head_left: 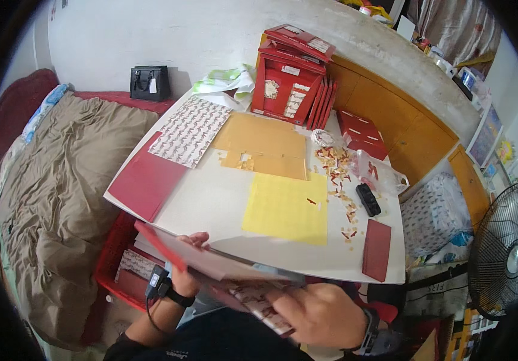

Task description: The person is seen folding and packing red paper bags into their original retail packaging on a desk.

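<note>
In front of my body I hold a thin red cardboard piece [207, 259] with a paler flat face, tilted over the table's near edge. My left hand [183, 283] grips its left part, with fingertips showing over the top edge. My right hand [328, 316] is closed around the lower right end, where a strip of patterned paper [262, 305] shows. The cardboard's underside and part of both hands are hidden. On the table beyond lie a yellow sheet [286, 207], a tan sheet [259, 141], a patterned sheet [189, 129] and dark red sheets [147, 177].
Red boxes [289, 84] stand stacked at the back of the white table [229, 240]. Small red and tan scraps [337, 165], a black object [368, 200] and a dark red card [377, 249] lie at the right. A red crate [107, 259] sits below left; a fan [514, 259] stands right.
</note>
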{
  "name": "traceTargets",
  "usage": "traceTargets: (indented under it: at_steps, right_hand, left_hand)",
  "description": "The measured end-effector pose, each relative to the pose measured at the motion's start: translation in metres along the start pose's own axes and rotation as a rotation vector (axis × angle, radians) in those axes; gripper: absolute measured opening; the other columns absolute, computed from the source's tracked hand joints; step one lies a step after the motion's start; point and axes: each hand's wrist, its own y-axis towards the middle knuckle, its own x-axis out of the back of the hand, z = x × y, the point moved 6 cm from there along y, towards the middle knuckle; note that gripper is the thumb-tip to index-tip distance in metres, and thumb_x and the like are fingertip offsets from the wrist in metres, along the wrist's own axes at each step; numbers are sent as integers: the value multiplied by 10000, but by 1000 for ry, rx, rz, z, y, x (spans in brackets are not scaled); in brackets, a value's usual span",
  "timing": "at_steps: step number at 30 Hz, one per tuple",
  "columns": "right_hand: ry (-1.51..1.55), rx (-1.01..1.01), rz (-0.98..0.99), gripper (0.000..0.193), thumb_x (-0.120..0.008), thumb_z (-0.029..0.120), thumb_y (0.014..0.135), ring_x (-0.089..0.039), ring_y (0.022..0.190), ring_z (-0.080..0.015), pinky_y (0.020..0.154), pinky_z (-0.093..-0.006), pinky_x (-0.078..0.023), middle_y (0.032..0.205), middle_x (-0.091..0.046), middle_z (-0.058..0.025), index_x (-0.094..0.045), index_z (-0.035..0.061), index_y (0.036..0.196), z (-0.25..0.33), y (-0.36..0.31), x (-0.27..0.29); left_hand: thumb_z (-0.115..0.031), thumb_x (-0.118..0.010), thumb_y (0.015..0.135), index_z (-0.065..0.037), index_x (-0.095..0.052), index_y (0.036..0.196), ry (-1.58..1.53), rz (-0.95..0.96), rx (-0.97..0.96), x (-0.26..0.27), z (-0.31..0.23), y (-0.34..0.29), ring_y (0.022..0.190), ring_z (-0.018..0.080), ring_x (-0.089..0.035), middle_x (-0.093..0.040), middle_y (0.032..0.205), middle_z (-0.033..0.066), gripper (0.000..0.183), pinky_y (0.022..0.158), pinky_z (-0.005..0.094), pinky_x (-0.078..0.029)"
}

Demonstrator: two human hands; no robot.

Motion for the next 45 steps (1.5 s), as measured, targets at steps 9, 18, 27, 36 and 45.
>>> traceTargets:
  at_steps: [9, 18, 27, 36, 45]
  right_hand:
    - [-181, 92, -24, 242, -581, 230, 905, -601, 639, -241, 573, -314, -524, 718, -574, -99, -572, 47, 1063, 45, 1, -3]
    - [-31, -139, -1, 216, -593, 222, 909, -581, 486, -270, 480, -337, -506, 742, -613, -136, -616, 79, 1070, 38, 11, -21]
    - [-253, -33, -6, 221, -595, 142, 829, -646, 768, -272, 651, -359, -531, 873, -651, -120, -644, 43, 1021, 51, 33, -10]
    - [-172, -42, -16, 276, -590, 142, 820, -648, 781, -258, 665, -347, -532, 932, -654, -117, -637, 29, 1067, 56, 33, -20]
    - [-25, -30, -92, 337, -616, 182, 806, -653, 800, -260, 691, -350, -537, 969, -662, -108, -634, 27, 1105, 39, 41, -27]
  left_hand:
    - [-329, -522, 981, -76, -537, 1154, -266, 240, 98, 5, -16, -15, 1338, 325, -406, -471, 1386, 219, 307, 1117, 527, -306]
    - [-312, -537, 978, -90, -579, 1172, -530, 699, 43, 2, -1, 10, 1455, 334, -209, -364, 1481, 247, 298, 1105, 513, -282]
    - [-276, -560, 965, -78, -604, 1136, -358, 692, 21, 33, 0, 19, 1455, 327, -202, -357, 1479, 253, 265, 1161, 561, -233]
    - [-306, -496, 998, -62, -612, 1156, -450, 558, 46, 14, -5, 11, 1444, 392, -198, -364, 1469, 268, 313, 1144, 617, -212]
    - [-333, -470, 1009, -67, -586, 1172, -444, 640, 76, 13, -13, 15, 1443, 389, -204, -333, 1483, 277, 333, 1158, 598, -191]
